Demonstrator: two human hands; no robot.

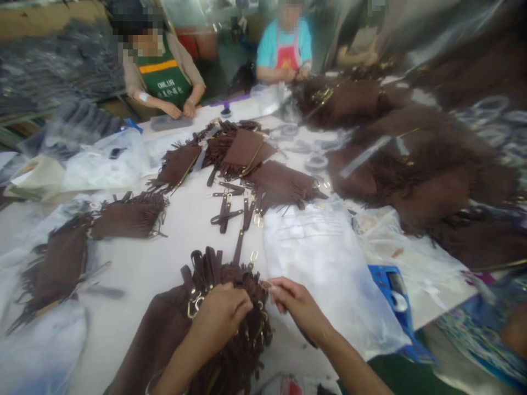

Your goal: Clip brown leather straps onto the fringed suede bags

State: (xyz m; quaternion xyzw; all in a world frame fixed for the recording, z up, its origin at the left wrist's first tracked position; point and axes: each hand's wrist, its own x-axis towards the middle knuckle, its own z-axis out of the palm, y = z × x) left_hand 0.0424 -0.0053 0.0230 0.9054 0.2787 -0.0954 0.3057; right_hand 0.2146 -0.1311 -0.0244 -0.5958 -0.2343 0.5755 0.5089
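My left hand [220, 315] lies over a heap of brown wrist straps [208, 266] with gold clasps, its fingers curled downward. What those fingers grip is hidden beneath the hand. Just right of the heap, my right hand [298, 304] pinches a small gold clasp at the fingertips. A dark strip [308, 336] hangs below that palm, apparently its strap. Under the heap and my left forearm is a large brown fringed piece [150, 323]. Several more straps with gold hooks [226, 211] lie loose farther up the table.
Brown fringed pouches [242, 151] lie mid-table, with more [61, 263] at left. A big brown pile [411, 148] fills the right side. White plastic bags [317, 258] and a blue object [393, 296] are near my right arm. Co-workers [162, 71] are across the table.
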